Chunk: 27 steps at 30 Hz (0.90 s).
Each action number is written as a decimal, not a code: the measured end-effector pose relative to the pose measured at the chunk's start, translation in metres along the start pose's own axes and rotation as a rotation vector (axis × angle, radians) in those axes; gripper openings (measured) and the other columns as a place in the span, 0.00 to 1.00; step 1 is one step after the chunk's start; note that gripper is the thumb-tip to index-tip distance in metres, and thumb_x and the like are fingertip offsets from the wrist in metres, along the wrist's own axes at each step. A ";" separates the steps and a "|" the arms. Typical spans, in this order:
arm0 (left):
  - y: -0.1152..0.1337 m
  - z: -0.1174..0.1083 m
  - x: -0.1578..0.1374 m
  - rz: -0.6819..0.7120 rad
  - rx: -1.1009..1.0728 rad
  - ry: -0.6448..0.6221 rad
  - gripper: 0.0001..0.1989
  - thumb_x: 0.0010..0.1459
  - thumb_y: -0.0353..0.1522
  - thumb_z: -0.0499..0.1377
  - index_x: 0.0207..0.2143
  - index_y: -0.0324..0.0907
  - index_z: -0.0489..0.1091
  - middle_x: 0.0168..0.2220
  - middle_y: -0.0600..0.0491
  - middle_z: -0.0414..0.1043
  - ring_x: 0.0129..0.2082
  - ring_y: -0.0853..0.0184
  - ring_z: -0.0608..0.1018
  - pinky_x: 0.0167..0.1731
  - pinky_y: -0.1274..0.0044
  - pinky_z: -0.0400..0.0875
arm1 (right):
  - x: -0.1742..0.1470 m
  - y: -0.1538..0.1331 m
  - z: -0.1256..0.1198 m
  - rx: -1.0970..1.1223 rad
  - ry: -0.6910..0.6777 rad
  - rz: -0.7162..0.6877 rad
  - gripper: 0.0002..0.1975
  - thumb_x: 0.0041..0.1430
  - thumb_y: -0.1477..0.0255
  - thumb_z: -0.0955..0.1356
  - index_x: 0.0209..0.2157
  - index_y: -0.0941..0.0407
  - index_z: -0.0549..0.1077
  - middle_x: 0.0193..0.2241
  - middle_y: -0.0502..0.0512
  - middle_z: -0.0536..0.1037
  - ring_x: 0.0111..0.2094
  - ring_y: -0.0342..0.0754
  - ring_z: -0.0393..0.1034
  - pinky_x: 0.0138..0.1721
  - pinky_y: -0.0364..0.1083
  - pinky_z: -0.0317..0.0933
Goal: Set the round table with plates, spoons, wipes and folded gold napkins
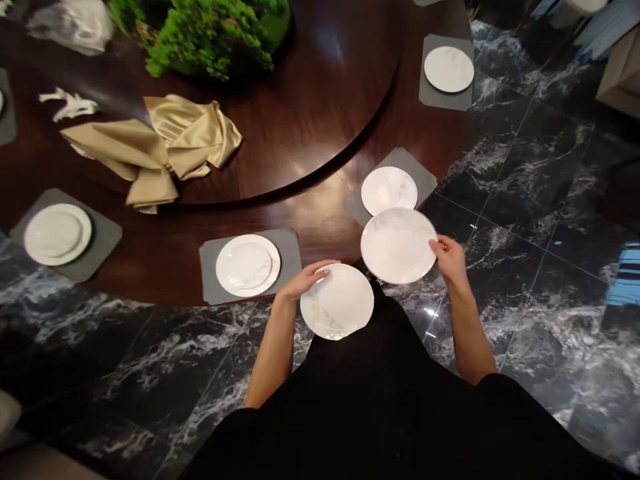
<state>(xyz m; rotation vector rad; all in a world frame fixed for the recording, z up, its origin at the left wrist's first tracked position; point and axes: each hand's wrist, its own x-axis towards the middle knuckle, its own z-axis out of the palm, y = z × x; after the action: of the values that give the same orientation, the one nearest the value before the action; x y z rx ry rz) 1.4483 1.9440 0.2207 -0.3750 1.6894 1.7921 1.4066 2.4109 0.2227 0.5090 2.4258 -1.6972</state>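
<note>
Beside the dark round table (pixel 150 267), over black marbled floor (pixel 525 200), the left hand (pixel 305 280) grips one white plate (pixel 337 303) by its rim near the body. The right hand (pixel 450 257) pinches a second plate (pixel 397 245) at its edge, held above a mat (pixel 425 177) already bearing a small plate (pixel 389 190). Gold napkins (pixel 155 147) and greenery (pixel 210 33) sit on the turntable (pixel 325 100).

Far-left placemat (pixel 6 110) cut by frame edge; held lower plate (pixel 337 301) hides left hand (pixel 306 279) fingers; top-left clear bundle (pixel 75 23) too blurred to identify.
</note>
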 end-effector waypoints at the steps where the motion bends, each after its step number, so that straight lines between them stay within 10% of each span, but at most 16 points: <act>1: 0.002 0.008 0.004 -0.015 -0.015 0.015 0.35 0.47 0.52 0.82 0.53 0.43 0.89 0.58 0.40 0.86 0.58 0.41 0.84 0.56 0.65 0.83 | 0.035 0.001 -0.019 -0.019 0.039 -0.034 0.24 0.67 0.49 0.72 0.50 0.54 0.83 0.33 0.56 0.83 0.33 0.51 0.77 0.36 0.46 0.74; 4: 0.004 0.024 0.016 -0.032 -0.096 0.078 0.37 0.47 0.53 0.81 0.55 0.42 0.88 0.60 0.39 0.85 0.56 0.41 0.85 0.54 0.64 0.83 | 0.156 0.004 -0.032 -0.083 0.072 -0.128 0.21 0.69 0.56 0.71 0.52 0.58 0.82 0.36 0.58 0.84 0.37 0.51 0.79 0.40 0.46 0.75; 11: 0.012 0.059 0.082 0.087 -0.281 0.265 0.41 0.46 0.52 0.81 0.60 0.42 0.86 0.63 0.41 0.83 0.58 0.41 0.84 0.57 0.64 0.82 | 0.366 0.019 0.066 -0.319 -0.120 -0.028 0.15 0.67 0.68 0.73 0.49 0.63 0.83 0.43 0.62 0.87 0.44 0.53 0.81 0.54 0.51 0.76; 20: 0.022 0.109 0.089 0.129 -0.422 0.594 0.39 0.45 0.49 0.81 0.58 0.43 0.85 0.64 0.43 0.81 0.67 0.41 0.78 0.67 0.62 0.74 | 0.443 0.045 0.111 -0.489 -0.363 0.013 0.16 0.62 0.70 0.76 0.49 0.62 0.84 0.45 0.63 0.88 0.48 0.54 0.82 0.61 0.54 0.74; 27: 0.032 0.194 0.099 0.080 -0.558 0.918 0.42 0.42 0.48 0.81 0.60 0.43 0.83 0.63 0.43 0.81 0.63 0.43 0.80 0.62 0.64 0.78 | 0.465 0.044 0.115 -0.525 -0.461 0.107 0.11 0.65 0.69 0.72 0.46 0.59 0.80 0.43 0.59 0.86 0.48 0.52 0.81 0.59 0.49 0.76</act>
<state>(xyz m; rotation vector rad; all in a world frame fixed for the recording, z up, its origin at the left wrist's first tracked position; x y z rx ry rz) 1.3959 2.1571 0.2120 -1.5824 1.6964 2.3230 0.9788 2.4076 0.0030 0.1470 2.3040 -0.9370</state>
